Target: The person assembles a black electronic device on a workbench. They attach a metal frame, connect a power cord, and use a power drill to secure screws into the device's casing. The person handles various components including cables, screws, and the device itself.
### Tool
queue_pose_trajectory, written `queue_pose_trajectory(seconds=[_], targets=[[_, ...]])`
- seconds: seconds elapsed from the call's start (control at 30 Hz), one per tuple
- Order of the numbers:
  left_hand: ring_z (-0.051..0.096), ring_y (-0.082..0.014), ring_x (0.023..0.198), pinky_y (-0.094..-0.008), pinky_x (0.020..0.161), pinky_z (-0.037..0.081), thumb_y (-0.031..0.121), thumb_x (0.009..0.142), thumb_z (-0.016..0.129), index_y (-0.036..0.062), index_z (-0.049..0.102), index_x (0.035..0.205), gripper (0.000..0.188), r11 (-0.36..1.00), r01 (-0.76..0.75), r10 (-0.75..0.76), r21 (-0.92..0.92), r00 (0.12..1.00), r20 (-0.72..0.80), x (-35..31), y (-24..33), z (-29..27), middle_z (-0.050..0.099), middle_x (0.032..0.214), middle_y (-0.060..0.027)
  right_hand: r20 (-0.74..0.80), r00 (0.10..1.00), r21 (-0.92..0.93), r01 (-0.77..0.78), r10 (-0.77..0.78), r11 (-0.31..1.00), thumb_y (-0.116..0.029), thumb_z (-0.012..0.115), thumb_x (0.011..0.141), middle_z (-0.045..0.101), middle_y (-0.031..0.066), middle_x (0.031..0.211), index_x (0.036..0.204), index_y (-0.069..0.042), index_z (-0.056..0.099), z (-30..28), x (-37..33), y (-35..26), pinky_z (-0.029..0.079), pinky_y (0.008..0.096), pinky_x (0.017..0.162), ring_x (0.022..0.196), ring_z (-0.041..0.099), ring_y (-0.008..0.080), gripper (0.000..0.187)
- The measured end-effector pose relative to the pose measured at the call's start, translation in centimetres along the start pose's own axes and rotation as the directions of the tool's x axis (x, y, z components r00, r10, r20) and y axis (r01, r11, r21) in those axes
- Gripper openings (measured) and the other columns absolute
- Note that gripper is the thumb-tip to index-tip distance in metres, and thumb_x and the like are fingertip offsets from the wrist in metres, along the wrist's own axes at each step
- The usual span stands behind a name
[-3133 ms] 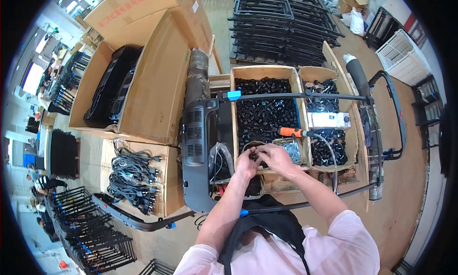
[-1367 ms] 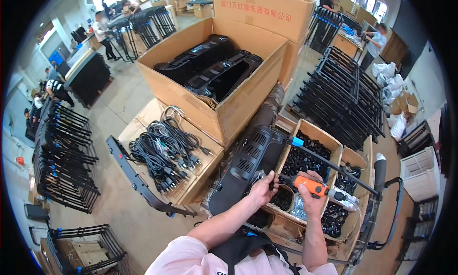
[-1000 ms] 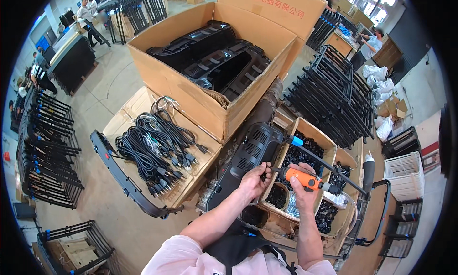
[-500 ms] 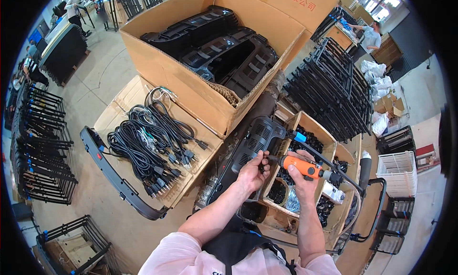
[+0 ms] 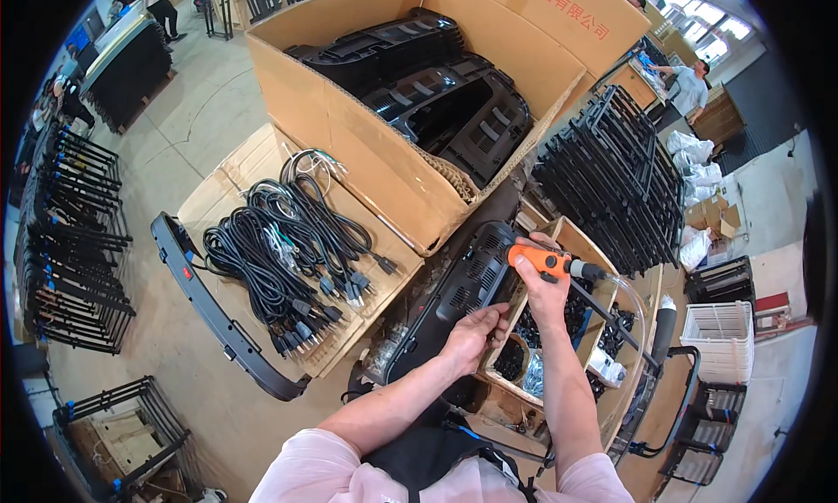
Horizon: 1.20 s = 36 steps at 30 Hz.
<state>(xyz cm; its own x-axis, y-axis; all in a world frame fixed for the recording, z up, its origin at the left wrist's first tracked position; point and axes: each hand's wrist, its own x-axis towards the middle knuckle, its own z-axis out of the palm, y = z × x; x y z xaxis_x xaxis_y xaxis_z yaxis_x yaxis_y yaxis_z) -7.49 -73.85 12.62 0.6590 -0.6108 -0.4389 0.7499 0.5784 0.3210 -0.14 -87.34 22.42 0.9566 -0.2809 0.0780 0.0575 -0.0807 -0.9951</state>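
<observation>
My right hand [image 5: 548, 301] is wrapped round an orange power screwdriver [image 5: 539, 260]. A clear hose leads off the tool's rear end. Its front end points left over the upper end of a long black plastic housing [image 5: 454, 295] with vent slots; the tip is hard to make out. Below it, my left hand [image 5: 474, 337] is closed, fingertips pinched together near the housing's right edge. Whatever is in those fingers is too small or hidden to name. Right beside both hands stands a wooden parts box [image 5: 569, 231] with compartments of small black parts.
A cardboard carton [image 5: 336, 115] of black plastic covers stands ahead. Black power cords [image 5: 271, 267] lie on cardboard at left, beside a curved black trim piece [image 5: 209, 307]. Black metal frames [image 5: 611, 184] are stacked at right. A person [image 5: 690, 88] is at far right.
My right hand has moved the screwdriver up to the housing's upper end, away from my left hand. My left hand has shifted slightly lower. The whole view has shifted a little.
</observation>
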Motion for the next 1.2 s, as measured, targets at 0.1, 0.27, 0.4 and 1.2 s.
queue_pose_trajectory(seconds=[0.1, 0.27, 0.4, 1.2], targets=[[0.063, -0.0093, 0.080, -0.0241, 0.071, 0.052, 0.024, 0.115, 0.053, 0.0040, 0.062, 0.139, 0.032, 0.999, -0.018, 0.018, 0.041, 1.000, -0.010, -1.1, 0.8, 0.1, 0.072, 0.099, -0.0008, 0.015, 1.000, 0.024, 0.007, -0.008, 1.000, -0.004, 0.083, 0.090, 0.073, 0.0165, 0.126, 0.136, 0.002, 0.060, 0.4, 1.0, 1.3, 0.056, 0.0359, 0.105, 0.116, 0.069, 0.0215, 0.052], [0.064, -0.0099, 0.076, -0.0261, 0.067, 0.053, 0.026, 0.115, 0.054, 0.0037, 0.064, 0.125, 0.026, 0.996, -0.056, 0.062, 0.072, 0.995, -0.082, -0.9, 1.7, -0.7, 0.074, 0.101, -0.0041, 0.031, 1.000, -0.003, -0.001, 0.001, 1.000, -0.004, 0.083, 0.090, 0.073, 0.0156, 0.124, 0.135, 0.002, 0.060, 0.9, 1.8, 2.1, 0.057, 0.0360, 0.103, 0.113, 0.070, 0.0212, 0.051], [0.064, -0.0097, 0.074, -0.0259, 0.065, 0.052, 0.027, 0.114, 0.055, 0.0038, 0.068, 0.121, 0.027, 1.000, -0.021, 0.022, 0.016, 0.997, -0.078, -1.1, 2.7, -1.4, 0.074, 0.099, -0.0034, 0.053, 0.999, -0.022, -0.004, 0.005, 1.000, -0.004, 0.083, 0.090, 0.073, 0.0150, 0.124, 0.133, 0.002, 0.061, 1.0, 2.0, 1.7, 0.058, 0.0361, 0.102, 0.112, 0.070, 0.0210, 0.049], [0.066, -0.0123, 0.077, -0.0259, 0.067, 0.057, 0.028, 0.113, 0.058, 0.0065, 0.067, 0.121, 0.025, 0.982, -0.058, 0.022, -0.181, 0.980, -0.196, 0.0, 3.5, -1.3, 0.075, 0.101, -0.0031, 0.194, 0.978, -0.312, -0.010, 0.074, 0.950, -0.008, 0.085, 0.085, 0.076, 0.0049, 0.108, 0.115, 0.000, 0.070, 4.0, 5.9, -0.1, 0.057, 0.0291, 0.091, 0.096, 0.070, 0.0116, 0.035]])
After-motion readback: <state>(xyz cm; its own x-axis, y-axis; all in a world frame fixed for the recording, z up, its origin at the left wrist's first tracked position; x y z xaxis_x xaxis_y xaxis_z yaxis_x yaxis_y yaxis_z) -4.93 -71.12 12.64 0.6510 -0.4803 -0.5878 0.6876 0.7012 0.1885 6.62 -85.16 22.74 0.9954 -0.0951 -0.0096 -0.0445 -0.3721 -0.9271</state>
